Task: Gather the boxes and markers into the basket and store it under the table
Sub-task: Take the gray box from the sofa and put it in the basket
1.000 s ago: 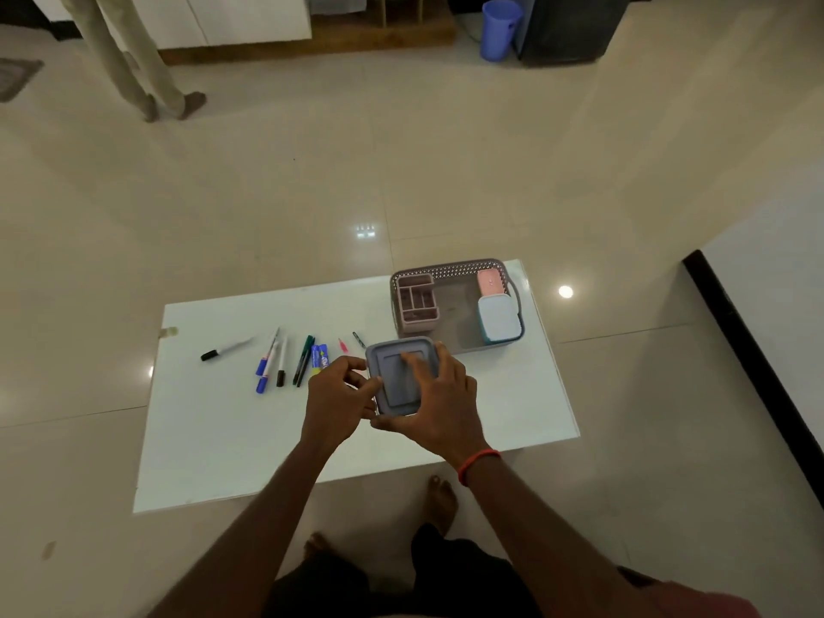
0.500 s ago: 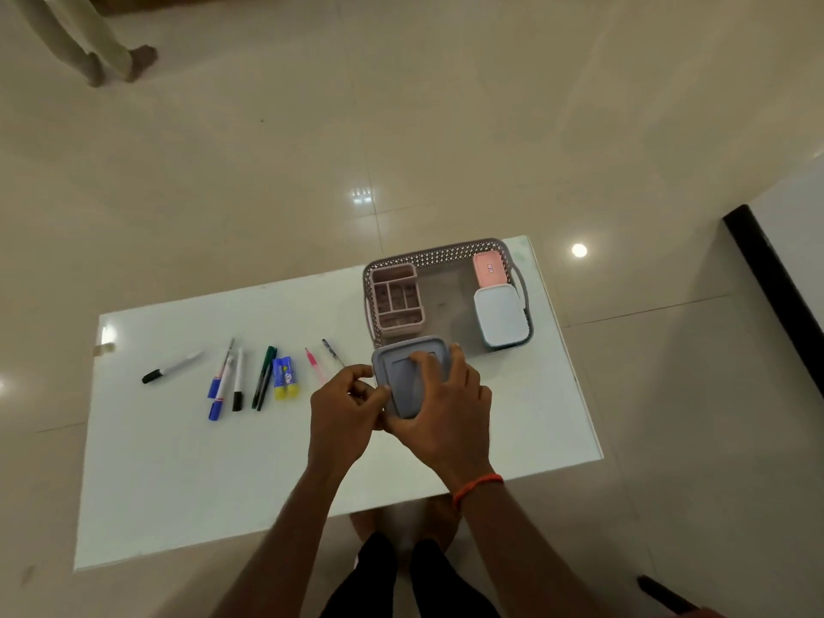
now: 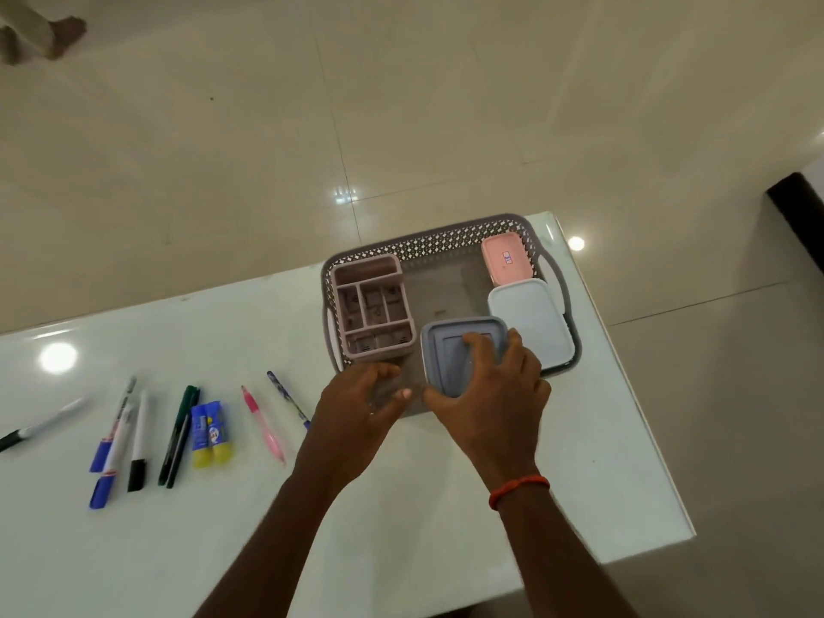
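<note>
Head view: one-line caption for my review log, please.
Right hand lowers a grey square lidded box into the perforated plastic basket; markers lie on the white table.

The right hand (image 3: pixel 488 403) covers the near part of the grey box (image 3: pixel 459 350), and with the left hand (image 3: pixel 356 408) hides the basket (image 3: pixel 428 243) front rim. A black-capped marker (image 3: pixel 40 425) runs off the left edge. Someone's foot (image 3: pixel 62 33), blurred, is cropped top left. The pink box (image 3: pixel 506 260) label is unreadable.
</note>
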